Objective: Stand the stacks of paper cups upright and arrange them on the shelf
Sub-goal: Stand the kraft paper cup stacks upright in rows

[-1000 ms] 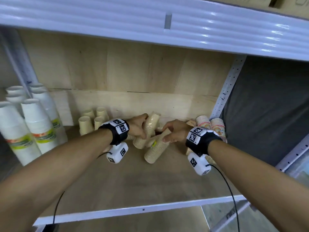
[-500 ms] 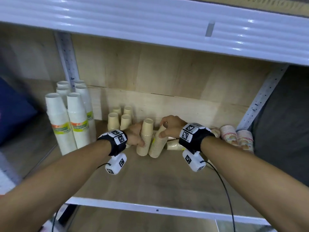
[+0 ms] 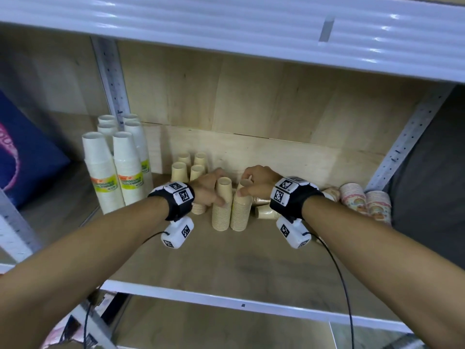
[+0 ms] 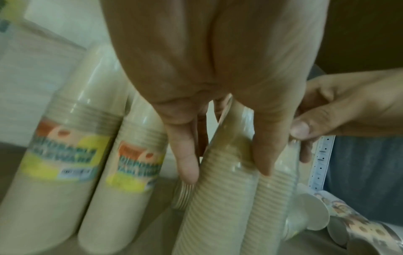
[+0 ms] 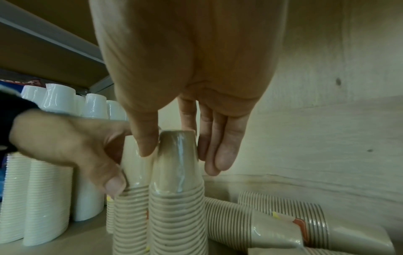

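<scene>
Head view: two tan cup stacks stood upright, touching, on the shelf [image 3: 226, 258].
Left hand [image 3: 205, 191] gripped left tan stack [image 3: 222, 207]; right hand [image 3: 256, 183] pinched right tan stack [image 3: 241, 210] near its top.

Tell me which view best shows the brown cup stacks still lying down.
The right wrist view: the lying brown stacks show clearly, on their sides. The head view hides most of them behind the right hand. The left wrist view barely shows them.
</scene>
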